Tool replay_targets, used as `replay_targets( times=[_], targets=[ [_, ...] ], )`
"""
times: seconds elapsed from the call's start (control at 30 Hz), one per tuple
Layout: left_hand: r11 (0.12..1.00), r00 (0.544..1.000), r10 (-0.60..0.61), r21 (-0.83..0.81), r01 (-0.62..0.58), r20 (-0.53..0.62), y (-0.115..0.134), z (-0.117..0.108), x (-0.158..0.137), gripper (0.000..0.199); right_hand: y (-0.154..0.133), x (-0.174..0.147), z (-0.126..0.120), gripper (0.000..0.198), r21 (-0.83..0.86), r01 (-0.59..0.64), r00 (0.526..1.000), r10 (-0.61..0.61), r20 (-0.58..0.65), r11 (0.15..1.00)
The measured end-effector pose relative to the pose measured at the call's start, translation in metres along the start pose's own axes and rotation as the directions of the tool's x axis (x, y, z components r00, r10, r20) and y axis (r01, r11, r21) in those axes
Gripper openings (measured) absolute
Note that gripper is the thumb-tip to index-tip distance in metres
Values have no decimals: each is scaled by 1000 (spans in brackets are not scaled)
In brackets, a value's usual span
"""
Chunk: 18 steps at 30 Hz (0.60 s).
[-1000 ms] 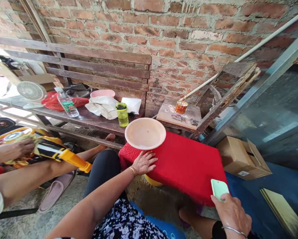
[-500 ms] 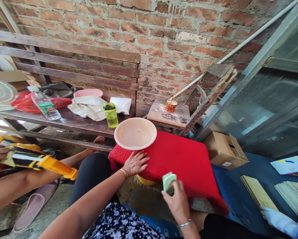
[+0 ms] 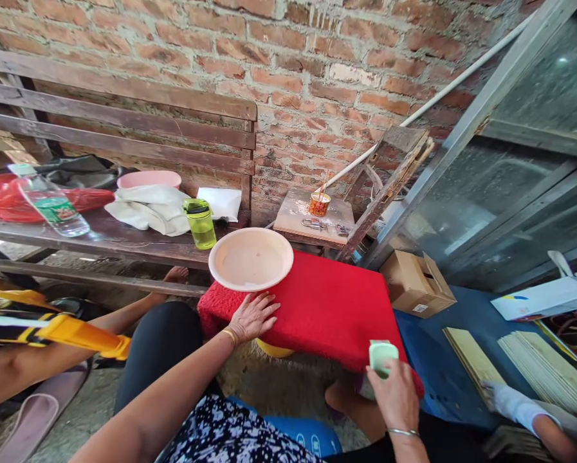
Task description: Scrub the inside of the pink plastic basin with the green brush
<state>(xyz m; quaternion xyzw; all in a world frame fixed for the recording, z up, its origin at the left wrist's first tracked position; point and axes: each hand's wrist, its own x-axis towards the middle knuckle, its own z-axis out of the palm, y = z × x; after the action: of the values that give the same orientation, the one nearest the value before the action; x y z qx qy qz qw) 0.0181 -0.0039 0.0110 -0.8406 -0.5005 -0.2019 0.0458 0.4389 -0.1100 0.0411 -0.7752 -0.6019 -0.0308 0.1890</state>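
Observation:
My left hand (image 3: 254, 317) lies flat on the red cloth (image 3: 331, 296) covering a low table, fingers spread and nothing held. Its fingertips are close to the near rim of a pale pink basin (image 3: 215, 276), which stands on the cloth's left end. Over the cloth's near right corner, my right hand (image 3: 397, 389) grips a small pale green scrubbing brush (image 3: 383, 355). Part of the brush is hidden behind my fingers, and its underside is hard to make out.
A wooden bench (image 3: 37, 235) at left carries a water bottle (image 3: 59, 209), green drinking bottle (image 3: 200, 224) and white cloth (image 3: 146, 209). Another person's gloved hand (image 3: 510, 402) touches flat strips (image 3: 474, 360) at right. A cardboard box (image 3: 413, 283) stands behind. Someone's legs are at left.
My right hand has moved right with the brush, toward the cloth's near right corner. My left hand stays flat on the cloth. The whole view has shifted slightly to the right.

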Motion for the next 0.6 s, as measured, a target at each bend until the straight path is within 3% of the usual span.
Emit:
replay_targets(
  times=[0.1,0.17,0.23,0.37,0.47,0.53,0.6],
  targets=[
    [1000,1000,-1,-8,1,-3,1,-1,1,37,46,8,-18,36,-38,-336,941,334,-46,941],
    [1000,1000,-4,-11,4,-4,1,-2,1,37,52,12,-23,42,0,-417,906,416,-84,909],
    [1000,1000,-7,-10,7,0,1,-2,0,37,34,16,-23,43,52,-333,938,336,-86,942],
    [1000,1000,-3,17,2,4,-2,0,-3,37,-45,26,-14,35,53,-6,999,4,43,999],
    [999,999,29,40,-28,-14,-7,5,-4,38,-96,36,-9,26,4,219,960,-217,176,976],
    [998,999,48,52,-47,-23,-10,7,-5,38,-112,43,-8,25,-34,260,937,-244,251,965],
    [996,998,61,65,-60,-21,-13,9,-4,39,-111,49,-9,26,-65,227,933,-198,302,972]
  ],
)
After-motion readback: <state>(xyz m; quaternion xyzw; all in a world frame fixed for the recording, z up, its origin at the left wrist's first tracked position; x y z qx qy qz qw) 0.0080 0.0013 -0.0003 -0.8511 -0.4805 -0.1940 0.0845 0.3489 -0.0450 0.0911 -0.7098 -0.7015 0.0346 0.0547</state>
